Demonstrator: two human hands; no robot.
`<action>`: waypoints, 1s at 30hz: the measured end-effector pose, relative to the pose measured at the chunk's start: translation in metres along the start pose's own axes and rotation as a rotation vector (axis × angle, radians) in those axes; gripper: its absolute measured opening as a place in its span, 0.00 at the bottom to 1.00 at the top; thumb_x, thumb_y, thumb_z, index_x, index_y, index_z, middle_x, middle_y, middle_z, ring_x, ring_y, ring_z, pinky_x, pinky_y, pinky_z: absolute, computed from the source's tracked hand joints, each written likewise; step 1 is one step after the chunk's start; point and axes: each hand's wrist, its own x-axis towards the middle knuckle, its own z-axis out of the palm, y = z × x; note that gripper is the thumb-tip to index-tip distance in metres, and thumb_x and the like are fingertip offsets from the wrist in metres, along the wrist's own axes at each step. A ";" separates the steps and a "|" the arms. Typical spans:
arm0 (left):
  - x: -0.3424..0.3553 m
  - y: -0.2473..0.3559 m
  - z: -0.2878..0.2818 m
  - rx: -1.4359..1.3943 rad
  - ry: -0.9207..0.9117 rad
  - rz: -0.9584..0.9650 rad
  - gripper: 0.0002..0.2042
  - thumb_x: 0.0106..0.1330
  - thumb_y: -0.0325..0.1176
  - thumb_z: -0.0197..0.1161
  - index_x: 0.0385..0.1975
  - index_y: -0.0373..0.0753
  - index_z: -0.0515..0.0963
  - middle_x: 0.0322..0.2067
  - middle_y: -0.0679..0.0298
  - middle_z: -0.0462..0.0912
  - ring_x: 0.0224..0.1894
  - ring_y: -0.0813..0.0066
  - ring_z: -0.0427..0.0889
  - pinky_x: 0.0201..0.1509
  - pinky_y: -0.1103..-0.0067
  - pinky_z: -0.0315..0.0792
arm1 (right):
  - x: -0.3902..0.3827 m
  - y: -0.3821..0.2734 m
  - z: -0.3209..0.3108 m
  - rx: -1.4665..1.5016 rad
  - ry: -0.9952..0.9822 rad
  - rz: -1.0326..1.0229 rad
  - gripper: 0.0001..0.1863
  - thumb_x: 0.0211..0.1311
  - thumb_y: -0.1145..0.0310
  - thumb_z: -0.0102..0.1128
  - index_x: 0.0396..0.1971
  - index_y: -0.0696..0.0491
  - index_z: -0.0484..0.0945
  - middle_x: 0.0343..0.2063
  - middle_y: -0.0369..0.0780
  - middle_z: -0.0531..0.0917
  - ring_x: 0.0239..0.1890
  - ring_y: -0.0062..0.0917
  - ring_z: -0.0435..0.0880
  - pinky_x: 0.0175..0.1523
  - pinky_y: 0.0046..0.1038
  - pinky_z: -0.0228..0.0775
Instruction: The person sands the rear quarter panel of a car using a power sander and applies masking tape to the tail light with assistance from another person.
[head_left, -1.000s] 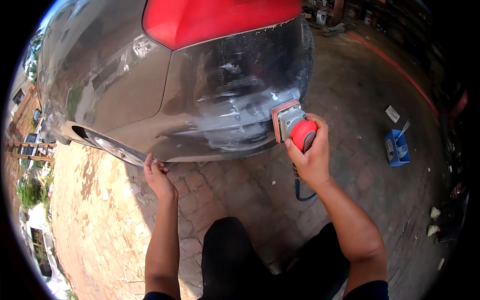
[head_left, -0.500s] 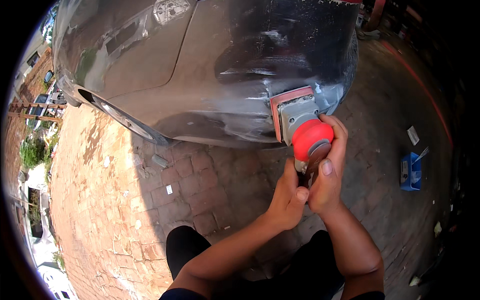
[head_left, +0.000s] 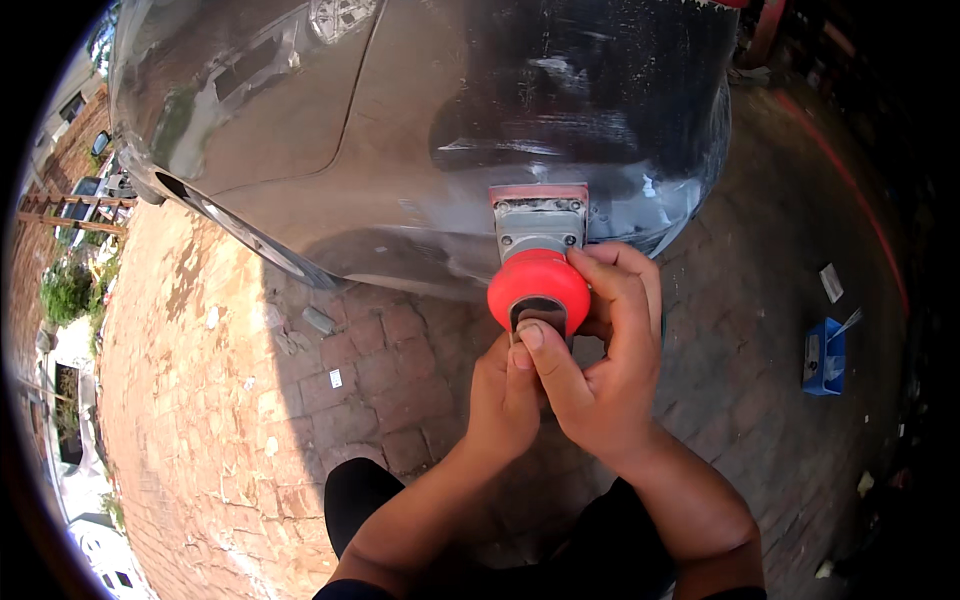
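A red and grey power sander (head_left: pixel 539 283) with a square pad rests against the lower side of a dark car bumper (head_left: pixel 590 140). My left hand (head_left: pixel 503 392) is closed round the sander's handle from below, most of its fingers hidden. My right hand (head_left: pixel 612 350) grips the same tool, thumb over the lever at its rear and fingers curled along the right of the red housing. Pale grey scuffed patches and whitish scratches mark the bumper around the pad. The pad's working face is hidden against the panel.
A wheel (head_left: pixel 245 235) stands at the bumper's left. On the brick paving (head_left: pixel 390 360) lie a small grey block (head_left: pixel 318 320) and a white scrap (head_left: pixel 335 378). To the right is a blue container (head_left: pixel 823 357) holding thin items, with a pale flat piece (head_left: pixel 830 283) beyond it.
Both hands have carried the sander leftward along the bumper. Its pad, tilted before, now sits nearly level. More of the bumper's right corner shows.
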 end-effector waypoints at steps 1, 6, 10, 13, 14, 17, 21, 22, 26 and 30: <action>0.003 0.004 -0.002 -0.045 -0.012 -0.006 0.30 0.86 0.59 0.42 0.50 0.34 0.77 0.33 0.71 0.82 0.33 0.83 0.77 0.35 0.80 0.70 | 0.003 0.001 -0.001 -0.020 -0.029 -0.030 0.30 0.64 0.70 0.74 0.62 0.65 0.74 0.61 0.52 0.71 0.54 0.36 0.83 0.52 0.33 0.81; -0.013 -0.005 0.002 -0.041 0.046 0.005 0.30 0.85 0.62 0.44 0.49 0.36 0.77 0.30 0.74 0.77 0.28 0.90 0.69 0.30 0.85 0.61 | -0.018 0.008 -0.004 -0.065 -0.083 0.006 0.29 0.68 0.71 0.72 0.63 0.65 0.72 0.63 0.51 0.69 0.53 0.33 0.86 0.49 0.30 0.86; -0.013 0.012 -0.004 -0.068 -0.011 -0.086 0.32 0.84 0.65 0.42 0.48 0.37 0.78 0.27 0.72 0.77 0.26 0.88 0.70 0.28 0.84 0.63 | -0.011 0.002 -0.003 -0.084 -0.089 -0.003 0.27 0.67 0.72 0.73 0.62 0.65 0.73 0.62 0.50 0.70 0.51 0.32 0.87 0.48 0.30 0.86; 0.000 0.031 -0.012 -0.082 -0.068 -0.110 0.34 0.83 0.66 0.41 0.47 0.37 0.78 0.26 0.71 0.76 0.25 0.87 0.71 0.26 0.83 0.64 | 0.007 -0.011 0.004 -0.020 -0.021 0.031 0.28 0.62 0.70 0.76 0.59 0.64 0.77 0.58 0.51 0.73 0.51 0.35 0.83 0.47 0.30 0.82; 0.002 0.034 -0.015 -0.090 -0.093 -0.114 0.34 0.83 0.67 0.40 0.47 0.37 0.78 0.26 0.71 0.76 0.24 0.87 0.71 0.26 0.83 0.64 | 0.009 -0.011 0.007 -0.008 -0.001 0.033 0.28 0.61 0.70 0.78 0.58 0.64 0.78 0.58 0.51 0.74 0.51 0.35 0.83 0.47 0.31 0.81; -0.003 0.019 -0.013 -0.051 -0.050 -0.072 0.34 0.84 0.66 0.40 0.46 0.37 0.78 0.26 0.71 0.76 0.23 0.87 0.71 0.25 0.83 0.64 | 0.003 -0.007 0.009 0.019 0.033 0.056 0.28 0.59 0.68 0.80 0.57 0.63 0.80 0.56 0.51 0.75 0.52 0.37 0.83 0.48 0.31 0.81; -0.003 0.017 -0.011 -0.011 0.071 -0.031 0.33 0.85 0.64 0.39 0.44 0.37 0.77 0.25 0.71 0.77 0.22 0.86 0.72 0.25 0.83 0.65 | 0.013 -0.015 0.018 -0.055 -0.023 0.023 0.29 0.58 0.66 0.80 0.57 0.59 0.81 0.56 0.50 0.77 0.50 0.38 0.85 0.48 0.36 0.82; -0.001 0.020 -0.008 -0.085 0.070 -0.041 0.32 0.85 0.63 0.39 0.43 0.37 0.77 0.25 0.70 0.77 0.22 0.86 0.72 0.24 0.83 0.65 | 0.014 -0.015 0.019 -0.064 -0.026 -0.002 0.29 0.58 0.67 0.79 0.58 0.60 0.81 0.58 0.50 0.77 0.50 0.39 0.85 0.47 0.36 0.82; -0.006 0.023 0.006 -0.242 -0.064 -0.111 0.27 0.87 0.57 0.47 0.43 0.36 0.79 0.24 0.72 0.77 0.22 0.88 0.71 0.25 0.83 0.65 | 0.000 -0.011 -0.003 -0.037 0.071 0.054 0.27 0.60 0.71 0.77 0.59 0.62 0.80 0.58 0.49 0.77 0.50 0.33 0.86 0.45 0.30 0.83; 0.001 0.030 0.010 -0.215 -0.103 -0.153 0.24 0.86 0.53 0.52 0.42 0.35 0.80 0.24 0.74 0.74 0.26 0.89 0.68 0.30 0.82 0.63 | -0.003 -0.001 -0.010 0.059 0.187 0.032 0.25 0.66 0.73 0.73 0.61 0.63 0.77 0.60 0.48 0.75 0.46 0.28 0.87 0.46 0.26 0.84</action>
